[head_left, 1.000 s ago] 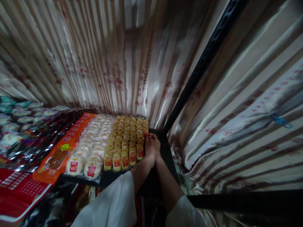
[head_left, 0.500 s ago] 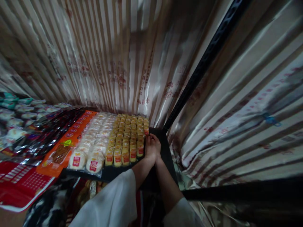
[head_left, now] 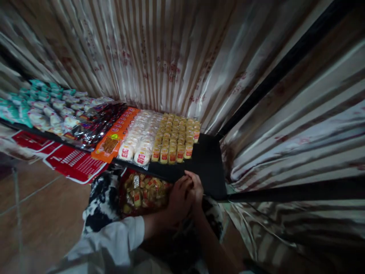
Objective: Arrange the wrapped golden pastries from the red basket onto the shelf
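My left hand (head_left: 180,198) and my right hand (head_left: 196,187) are together over the front edge of the black shelf (head_left: 209,165). Their fingers are bent and pressed against each other; anything between them is hidden. Just beyond, rows of small yellow wrapped snacks (head_left: 172,140) with red labels stand on the shelf, apart from my hands. Below my left forearm sits a red container (head_left: 123,190) holding more yellow wrapped snacks (head_left: 146,192), some loose and jumbled.
Left along the shelf lie round white wrapped crackers (head_left: 134,142), an orange packet (head_left: 114,135), dark shiny packets (head_left: 99,125) and white and teal packets (head_left: 42,99). Red printed sheets (head_left: 71,161) hang from its edge. A striped curtain (head_left: 159,57) and a black post (head_left: 265,83) stand behind.
Both hands have drawn back from the right end of the yellow snack rows toward me. The view has shifted, showing more of the shelf's left side and the container below.
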A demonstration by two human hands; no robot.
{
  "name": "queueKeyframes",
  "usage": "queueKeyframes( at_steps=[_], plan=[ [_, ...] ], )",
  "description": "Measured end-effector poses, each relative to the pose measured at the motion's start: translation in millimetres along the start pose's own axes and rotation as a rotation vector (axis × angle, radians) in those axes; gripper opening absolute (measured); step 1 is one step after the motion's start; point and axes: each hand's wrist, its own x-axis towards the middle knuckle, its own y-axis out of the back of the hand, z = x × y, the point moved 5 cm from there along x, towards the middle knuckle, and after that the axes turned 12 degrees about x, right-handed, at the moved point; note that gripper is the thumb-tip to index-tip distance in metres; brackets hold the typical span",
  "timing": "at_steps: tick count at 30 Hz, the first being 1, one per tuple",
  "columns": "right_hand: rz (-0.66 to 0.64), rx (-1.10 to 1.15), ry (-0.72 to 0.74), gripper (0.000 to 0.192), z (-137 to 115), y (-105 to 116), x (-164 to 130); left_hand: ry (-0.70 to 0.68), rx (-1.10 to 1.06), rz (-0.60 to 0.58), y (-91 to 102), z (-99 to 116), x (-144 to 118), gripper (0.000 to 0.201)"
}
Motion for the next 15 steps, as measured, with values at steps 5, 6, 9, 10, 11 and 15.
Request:
queueKeyframes(
  at_steps=[5, 6, 9, 10, 11, 15],
  plan=[
    [-0.225, -0.079, -0.085, 0.039, 15, -49, -58, 0.133, 0.035, -0.062, 21.8, -54, -55, 0.035],
    [-0.288, -0.112, -0.118, 0.04, 21, -61, -65, 0.215, 0.051, -0.074, 24.4, -70, -61, 0.035],
    [-0.5, -0.202, -0.182, 0.043, 36, -100, -81, 0.449, 0.204, -0.097, 35.8, -114, -69, 0.034],
    [-0.56, -0.22, -0.204, 0.043, 42, -112, -85, 0.529, 0.286, -0.096, 42.1, -128, -69, 0.034],
    [-0.613, -0.225, -0.227, 0.042, 47, -124, -90, 0.625, 0.358, -0.099, 49.2, -142, -68, 0.033],
    [-0.701, -0.156, -0.337, 0.044, 73, -161, -104, 1.046, 0.346, -0.101, 74.4, -184, -67, 0.025]
  ],
)
